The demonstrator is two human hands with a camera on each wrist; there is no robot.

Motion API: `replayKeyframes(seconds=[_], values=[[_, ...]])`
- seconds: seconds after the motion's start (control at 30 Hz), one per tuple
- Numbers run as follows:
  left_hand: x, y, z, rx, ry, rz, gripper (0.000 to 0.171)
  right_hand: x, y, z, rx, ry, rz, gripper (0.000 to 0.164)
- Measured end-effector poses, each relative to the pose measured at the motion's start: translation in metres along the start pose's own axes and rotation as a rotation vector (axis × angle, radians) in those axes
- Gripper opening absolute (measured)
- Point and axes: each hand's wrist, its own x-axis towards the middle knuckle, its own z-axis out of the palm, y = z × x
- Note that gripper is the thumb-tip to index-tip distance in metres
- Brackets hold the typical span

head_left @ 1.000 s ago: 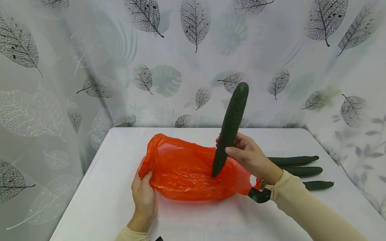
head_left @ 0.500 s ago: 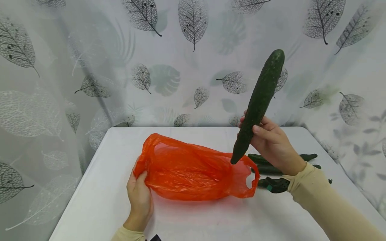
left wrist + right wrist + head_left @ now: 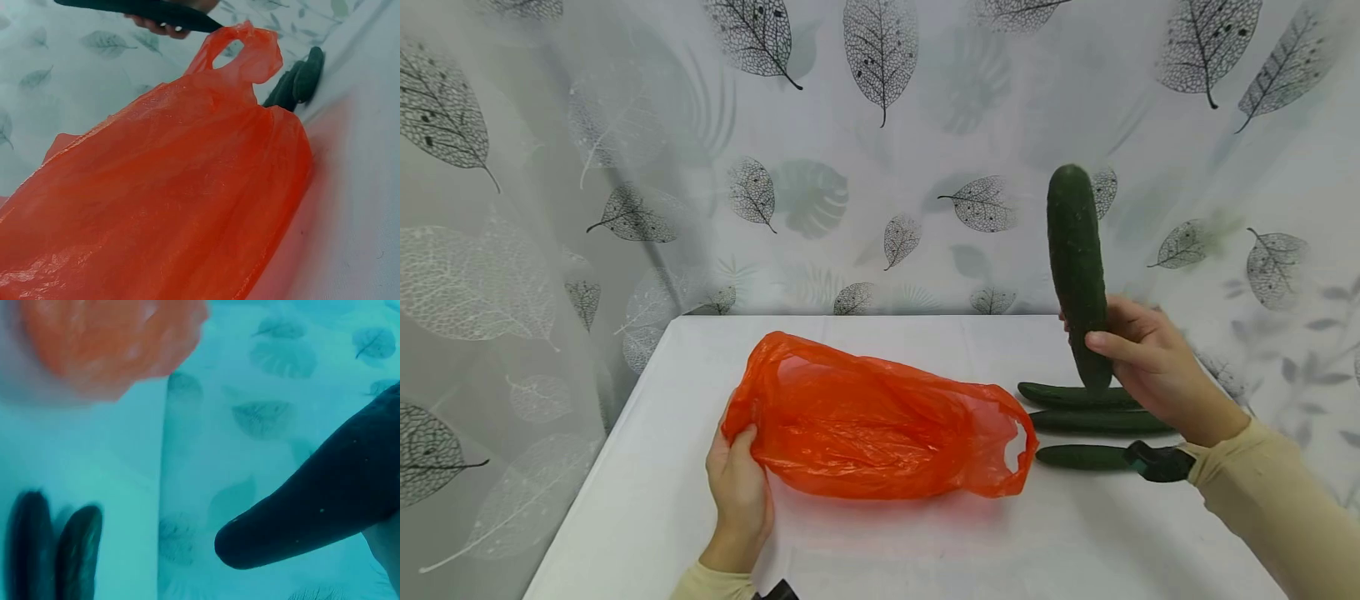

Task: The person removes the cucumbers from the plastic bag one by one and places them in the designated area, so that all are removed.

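A long dark green cucumber (image 3: 1077, 258) stands nearly upright in my right hand (image 3: 1157, 367), gripped near its lower end between thumb and fingers. It is raised above the right side of the table, and its tip also shows in the right wrist view. My left hand (image 3: 739, 492) pinches the left end of an orange plastic bag (image 3: 865, 425), whose handle loop points right. The bag lies sideways on the table and fills much of the left wrist view. Below my right hand are a far cucumber (image 3: 1060, 395), a middle cucumber (image 3: 1097, 422) and a near cucumber (image 3: 1078, 457), side by side.
The white table (image 3: 895, 554) has its straight back edge against a hanging curtain (image 3: 820, 108) printed with leaves. A similar sheet closes off the left and right sides. Black straps sit at both wrists, over light sleeves.
My right hand has carried the cucumber from over the bag to the right, and it has turned more upright. My left hand and the bag's held end have shifted slightly left.
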Motion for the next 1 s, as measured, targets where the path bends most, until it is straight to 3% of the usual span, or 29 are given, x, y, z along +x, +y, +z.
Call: replayKeyframes(seconds=[0.37,0.63,0.83,1.0], values=[[-0.001,0.0,0.0,0.009,-0.003,0.0,0.051,-0.051,0.013,-0.035,-0.364,-0.027,0.138,0.047],[-0.003,-0.005,0.001,-0.028,0.035,-0.028,0.051,-0.087,0.023,-0.063,-0.658,-0.045,0.154,0.049],[-0.005,-0.006,0.001,-0.029,0.043,-0.042,0.052,-0.117,0.035,-0.091,-0.895,-0.114,0.163,0.047],[-0.005,-0.006,0.001,-0.031,0.053,-0.037,0.057,-0.139,0.05,-0.109,-0.927,-0.158,0.142,0.048]])
